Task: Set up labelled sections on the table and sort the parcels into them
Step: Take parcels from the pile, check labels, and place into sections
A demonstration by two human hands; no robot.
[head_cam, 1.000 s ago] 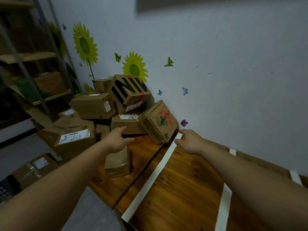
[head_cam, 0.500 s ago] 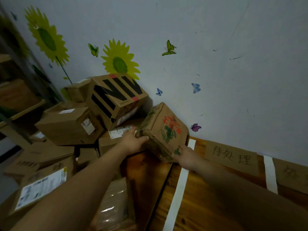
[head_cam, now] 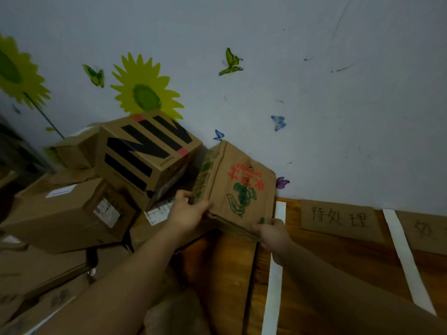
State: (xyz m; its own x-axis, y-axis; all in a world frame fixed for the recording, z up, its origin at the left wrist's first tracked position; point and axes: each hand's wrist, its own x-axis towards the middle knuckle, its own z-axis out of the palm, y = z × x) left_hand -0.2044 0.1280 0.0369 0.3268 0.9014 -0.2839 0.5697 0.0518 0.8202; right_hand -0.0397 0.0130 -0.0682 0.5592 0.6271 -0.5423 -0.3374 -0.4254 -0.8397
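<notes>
A worn cardboard parcel (head_cam: 238,187) with red characters and a green drawing leans tilted against the wall at the wooden table's (head_cam: 326,269) far left corner. My left hand (head_cam: 187,211) grips its left edge and my right hand (head_cam: 272,232) grips its lower right corner. White tape strips (head_cam: 274,279) divide the tabletop into sections. A cardboard label with handwritten characters (head_cam: 339,218) stands against the wall in the first section, and a second label (head_cam: 425,232) stands further right.
Left of the table a heap of parcels rises: a box with bold black stripes (head_cam: 145,153), a plain box with shipping labels (head_cam: 70,213), and several flatter boxes lower down. Sunflower and butterfly stickers cover the white wall.
Both hands reached forward from the table edge and took hold of the printed parcel. My view moved closer, so the section labels came into sight.
</notes>
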